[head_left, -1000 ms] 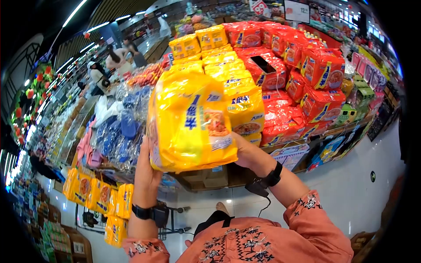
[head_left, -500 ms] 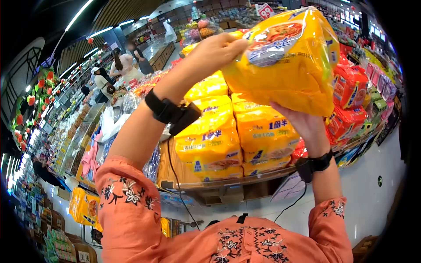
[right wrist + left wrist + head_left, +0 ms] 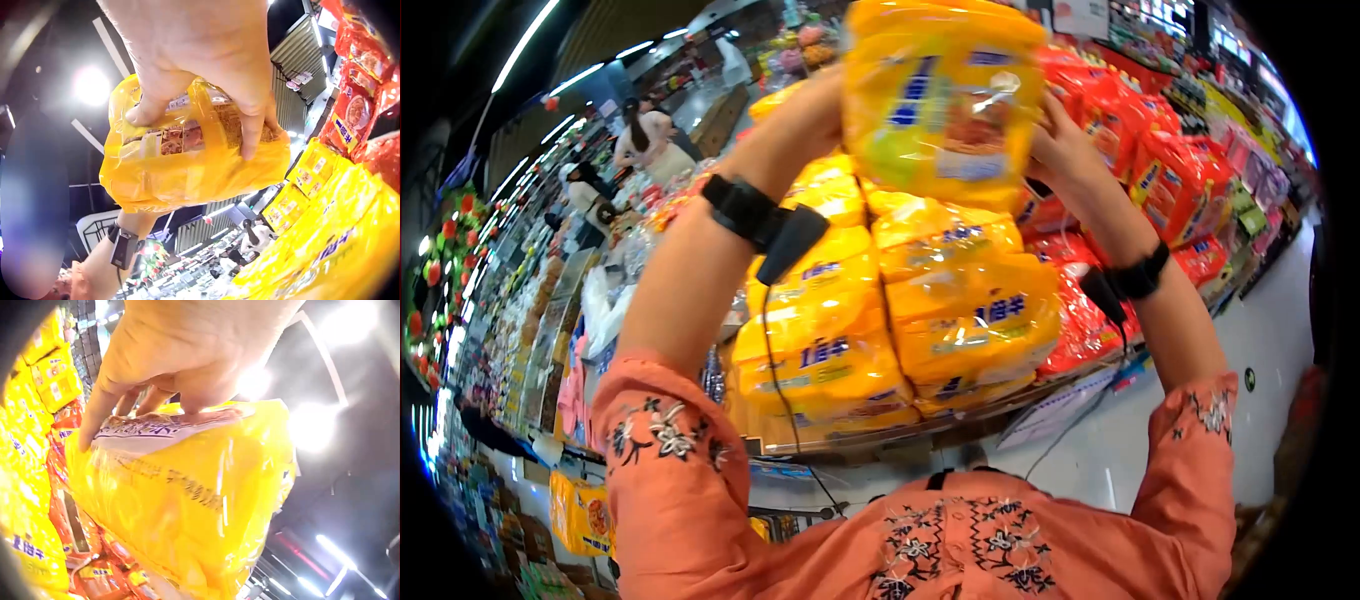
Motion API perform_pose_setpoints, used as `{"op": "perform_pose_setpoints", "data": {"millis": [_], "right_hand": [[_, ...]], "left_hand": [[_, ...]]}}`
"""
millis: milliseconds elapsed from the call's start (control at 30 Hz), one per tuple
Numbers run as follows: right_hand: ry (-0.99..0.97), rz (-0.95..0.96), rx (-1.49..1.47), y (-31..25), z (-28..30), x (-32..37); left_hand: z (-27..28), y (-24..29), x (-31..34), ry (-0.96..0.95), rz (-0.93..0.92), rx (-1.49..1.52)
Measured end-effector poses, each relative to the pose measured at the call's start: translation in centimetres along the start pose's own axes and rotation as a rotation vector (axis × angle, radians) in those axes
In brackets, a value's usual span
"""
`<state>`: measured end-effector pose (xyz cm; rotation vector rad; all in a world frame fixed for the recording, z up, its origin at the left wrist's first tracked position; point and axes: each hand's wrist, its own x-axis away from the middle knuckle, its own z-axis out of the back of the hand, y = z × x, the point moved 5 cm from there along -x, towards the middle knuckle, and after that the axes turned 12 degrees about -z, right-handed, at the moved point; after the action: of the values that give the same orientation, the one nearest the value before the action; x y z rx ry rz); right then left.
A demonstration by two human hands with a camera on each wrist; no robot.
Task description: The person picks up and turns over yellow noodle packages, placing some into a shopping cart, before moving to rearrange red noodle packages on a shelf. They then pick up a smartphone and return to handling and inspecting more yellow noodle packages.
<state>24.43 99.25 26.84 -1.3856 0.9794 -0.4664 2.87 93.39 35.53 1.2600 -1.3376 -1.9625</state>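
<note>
One yellow pack swings back upright above the stacks

The yellow stacks take up the most room, and their front rows, hidden a second ago behind the pack, lie in plain view. Beside them on the right are the heaped red packs.

The yellow pack is the thing that has changed most. Half a second ago it was tipped high toward the right; now it is near the middle, roughly upright, its printed front toward the head camera. It appears above the rear of the yellow stacks, though whether its base touches them cannot be told. My reading is that the pack is being turned and positioned in the air, and that setting it down has not been done.

Both hands have hold of it, one at each side, spread only as wide as the pack. The left hand bends its fingers over the printed film; the head view hides most of it. The right hand straddles another face, thumb on one part and fingers on another.

Smallest is a dark flat slab, perhaps a phone, lying on the red packs.
</note>
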Motion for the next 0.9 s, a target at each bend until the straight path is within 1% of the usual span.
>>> {"op": "perform_pose_setpoints", "data": {"millis": [67,133,167,200,267,333,367,433,467,500,567,633,700,733,767,833,900], "right_hand": [[0.007,0.095,0.220,-1.7,-0.6,-0.7],[0.006,0.137,0.311,-0.7,0.2,-3.1],[-0.034,0.113,0.304,-0.1,0.2,-4.2],[-0.015,0.128,0.321,1.1,0.7,-5.7],[-0.025,0.138,0.301,2.0,0.4,-6.5],[-0.059,0.191,0.345,4.1,0.6,-8.1],[-0.075,0.222,0.370,4.7,0.3,-8.7],[-0.134,0.176,0.284,5.9,0.0,-8.9],[-0.159,0.155,0.241,6.4,0.0,-9.2],[-0.139,0.171,0.261,7.7,0.4,-10.1],[-0.090,0.148,0.405,10.7,1.5,-11.4],[-0.078,0.120,0.509,12.0,2.0,-11.8],[-0.063,0.179,0.505,12.6,2.8,-11.8],[-0.058,0.207,0.504,11.0,2.1,-11.0],[-0.217,0.129,0.247,9.4,2.0,-10.0],[-0.135,0.011,0.345,9.6,3.8,-11.4],[-0.059,-0.078,0.385,9.8,5.6,-13.4]], "left_hand": [[2.3,-2.0,-0.8,0.061,0.065,0.050],[5.1,-4.0,-1.1,0.148,0.131,0.060],[6.4,-4.9,-1.0,0.198,0.161,0.064],[8.0,-5.9,-0.9,0.245,0.188,0.058],[10.8,-7.6,-0.4,0.336,0.224,0.050],[13.4,-9.5,0.4,0.410,0.239,0.060],[14.2,-10.3,1.1,0.441,0.210,0.083],[14.3,-11.2,1.7,0.498,0.153,0.127],[14.7,-11.9,2.1,0.562,0.272,0.027],[14.3,-12.4,2.0,0.563,0.260,0.028],[13.6,-13.2,2.4,0.594,0.258,0.070],[13.2,-14.3,2.2,0.604,0.320,0.045],[13.4,-15.2,2.4,0.615,0.365,0.002],[13.2,-14.8,2.4,0.573,0.358,-0.018],[13.0,-14.3,2.6,0.534,0.351,-0.035],[12.8,-13.0,3.0,0.451,0.353,-0.100],[13.6,-10.6,5.8,0.573,0.559,-0.404]]}}
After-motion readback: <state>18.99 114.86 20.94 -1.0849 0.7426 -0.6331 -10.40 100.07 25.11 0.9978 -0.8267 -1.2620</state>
